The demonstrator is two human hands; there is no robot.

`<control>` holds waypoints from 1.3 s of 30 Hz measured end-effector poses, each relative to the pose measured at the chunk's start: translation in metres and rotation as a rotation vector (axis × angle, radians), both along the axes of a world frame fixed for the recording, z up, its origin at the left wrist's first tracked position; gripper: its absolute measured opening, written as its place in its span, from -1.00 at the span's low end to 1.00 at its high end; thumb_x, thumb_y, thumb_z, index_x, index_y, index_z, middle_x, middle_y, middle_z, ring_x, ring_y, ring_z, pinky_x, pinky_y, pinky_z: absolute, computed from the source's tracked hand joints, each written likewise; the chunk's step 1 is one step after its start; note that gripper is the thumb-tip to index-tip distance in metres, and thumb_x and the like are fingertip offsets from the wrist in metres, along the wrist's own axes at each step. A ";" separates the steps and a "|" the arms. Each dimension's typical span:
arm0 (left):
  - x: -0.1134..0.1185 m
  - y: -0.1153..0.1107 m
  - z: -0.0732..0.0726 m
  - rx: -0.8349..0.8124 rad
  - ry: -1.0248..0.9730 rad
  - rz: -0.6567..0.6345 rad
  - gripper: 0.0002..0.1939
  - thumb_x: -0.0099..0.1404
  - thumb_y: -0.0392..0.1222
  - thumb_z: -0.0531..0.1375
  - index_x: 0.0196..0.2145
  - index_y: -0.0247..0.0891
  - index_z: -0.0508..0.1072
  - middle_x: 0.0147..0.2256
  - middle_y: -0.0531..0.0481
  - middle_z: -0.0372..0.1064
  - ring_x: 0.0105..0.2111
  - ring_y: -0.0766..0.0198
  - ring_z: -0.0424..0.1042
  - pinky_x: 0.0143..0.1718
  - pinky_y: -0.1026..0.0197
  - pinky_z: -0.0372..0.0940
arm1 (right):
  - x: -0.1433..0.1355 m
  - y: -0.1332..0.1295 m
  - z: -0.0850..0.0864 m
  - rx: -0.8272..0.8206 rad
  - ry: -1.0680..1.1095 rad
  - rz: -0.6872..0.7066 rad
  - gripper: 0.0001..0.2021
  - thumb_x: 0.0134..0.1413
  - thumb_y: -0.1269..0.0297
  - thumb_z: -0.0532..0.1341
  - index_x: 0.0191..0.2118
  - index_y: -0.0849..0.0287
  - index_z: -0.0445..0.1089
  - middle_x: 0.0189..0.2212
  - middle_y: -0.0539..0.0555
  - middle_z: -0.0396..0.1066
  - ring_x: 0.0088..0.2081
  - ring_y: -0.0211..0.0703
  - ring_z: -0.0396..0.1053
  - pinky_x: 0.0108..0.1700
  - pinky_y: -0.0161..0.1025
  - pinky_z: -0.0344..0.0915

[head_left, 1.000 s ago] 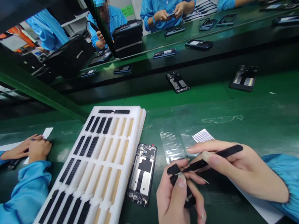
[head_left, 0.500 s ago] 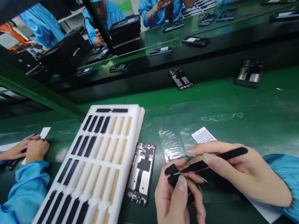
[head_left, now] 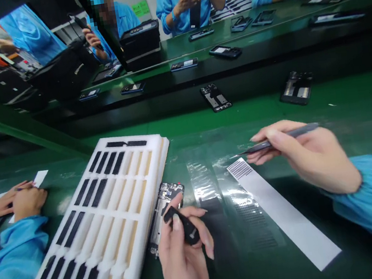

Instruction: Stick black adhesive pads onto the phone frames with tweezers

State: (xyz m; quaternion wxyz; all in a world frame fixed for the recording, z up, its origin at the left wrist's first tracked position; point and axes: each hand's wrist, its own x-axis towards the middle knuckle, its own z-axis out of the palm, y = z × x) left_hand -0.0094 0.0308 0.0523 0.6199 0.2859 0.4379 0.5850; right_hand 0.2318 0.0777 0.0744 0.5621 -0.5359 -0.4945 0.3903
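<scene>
Between thumb and fingers, my left hand (head_left: 185, 261) grips a small black part (head_left: 188, 230), in front of an open phone body (head_left: 158, 216) that it partly hides. My right hand (head_left: 309, 153) is closed on dark tweezers (head_left: 264, 145), whose tip points left just above the dotted end of a white label strip (head_left: 284, 215). Whether the tip holds anything is too small to tell. Clear film (head_left: 204, 181) lies between my hands. At the left, a white foam tray (head_left: 113, 204) holds rows of black strips (head_left: 98, 192).
A green post (head_left: 30, 123) slants at the left, near another person's hands (head_left: 29, 200). Two phone bodies (head_left: 215, 98) (head_left: 297, 88) lie behind my work area. Several phones (head_left: 225, 52) sit on the ledge beyond, where people in blue work.
My right hand has moved up and away from my left hand with the tweezers, uncovering the white strip. My left hand has shifted left and down with the black part. The view has shifted slightly.
</scene>
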 end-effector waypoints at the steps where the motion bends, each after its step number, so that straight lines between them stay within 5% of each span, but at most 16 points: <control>1: 0.000 0.000 -0.001 0.010 0.063 0.004 -0.69 0.47 -0.17 0.03 0.12 -0.19 0.33 -0.26 -0.08 0.46 -0.57 0.38 0.30 -0.64 0.35 0.24 | 0.007 0.003 -0.008 -0.062 0.018 0.037 -0.67 0.22 -0.01 0.26 -0.27 0.20 0.53 -0.42 0.13 0.60 -0.43 -0.06 0.60 -0.37 -0.18 0.61; 7: 0.018 -0.007 -0.006 0.096 0.463 -0.045 -0.72 0.52 -0.12 -0.03 0.13 -0.08 0.23 -0.24 0.02 0.42 -0.55 0.38 0.31 -0.60 0.32 0.30 | 0.028 -0.010 -0.055 -0.260 -0.063 0.270 -0.59 0.24 -0.07 0.22 -0.28 0.26 0.50 -0.43 0.19 0.60 -0.42 -0.04 0.61 -0.37 -0.20 0.61; 10: 0.024 -0.007 -0.010 0.180 0.768 -0.248 -0.71 0.52 -0.19 -0.03 0.14 -0.02 0.26 -0.18 0.02 0.44 -0.50 0.41 0.35 -0.46 0.33 0.37 | 0.033 -0.020 -0.063 -0.254 -0.062 0.379 -0.63 0.31 0.01 0.16 -0.25 0.26 0.48 -0.39 0.18 0.59 -0.39 -0.09 0.60 -0.33 -0.24 0.59; 12: 0.023 -0.005 -0.015 0.348 1.040 -0.435 -0.62 0.49 -0.31 -0.03 0.18 -0.03 0.27 -0.02 -0.05 0.43 -0.25 0.33 0.48 -0.21 0.29 0.43 | 0.035 -0.024 -0.066 -0.238 -0.079 0.442 -0.68 0.35 0.08 0.14 -0.23 0.25 0.47 -0.36 0.16 0.58 -0.37 -0.13 0.59 -0.31 -0.27 0.57; 15: 0.018 -0.001 -0.022 0.658 1.461 -0.616 -0.38 0.35 -0.53 -0.06 0.29 -0.13 0.21 0.22 -0.13 0.27 0.10 0.12 0.38 0.04 0.11 0.39 | 0.036 -0.028 -0.071 -0.206 -0.137 0.519 -0.72 0.38 0.16 0.10 -0.21 0.23 0.47 -0.30 0.14 0.56 -0.34 -0.17 0.58 -0.26 -0.30 0.54; 20: 0.016 -0.002 -0.018 0.822 1.946 -0.763 -0.24 0.17 -0.61 -0.03 0.28 -0.16 0.26 0.35 -0.08 0.11 -0.17 0.12 0.46 -0.20 0.05 0.47 | 0.038 -0.032 -0.077 -0.099 -0.206 0.569 -0.79 0.38 0.25 0.10 -0.17 0.21 0.45 -0.29 0.10 0.56 -0.34 -0.25 0.56 -0.27 -0.39 0.46; 30: 0.027 -0.002 -0.015 0.864 2.065 -0.927 -0.27 0.14 -0.58 0.02 0.24 -0.17 0.34 0.34 -0.04 0.10 -0.24 0.13 0.41 -0.30 0.10 0.42 | 0.039 -0.028 -0.071 0.013 -0.303 0.580 -0.84 0.36 0.32 0.10 -0.15 0.17 0.43 -0.34 0.08 0.55 -0.33 -0.23 0.51 -0.27 -0.33 0.39; 39: 0.026 -0.003 -0.016 0.875 2.060 -0.921 -0.24 0.15 -0.61 0.00 0.26 -0.14 0.32 0.33 -0.08 0.11 -0.24 0.12 0.43 -0.31 0.10 0.39 | 0.039 -0.027 -0.070 0.007 -0.264 0.594 -0.85 0.33 0.39 0.13 -0.13 0.20 0.46 -0.32 0.08 0.56 -0.29 -0.23 0.52 -0.23 -0.33 0.39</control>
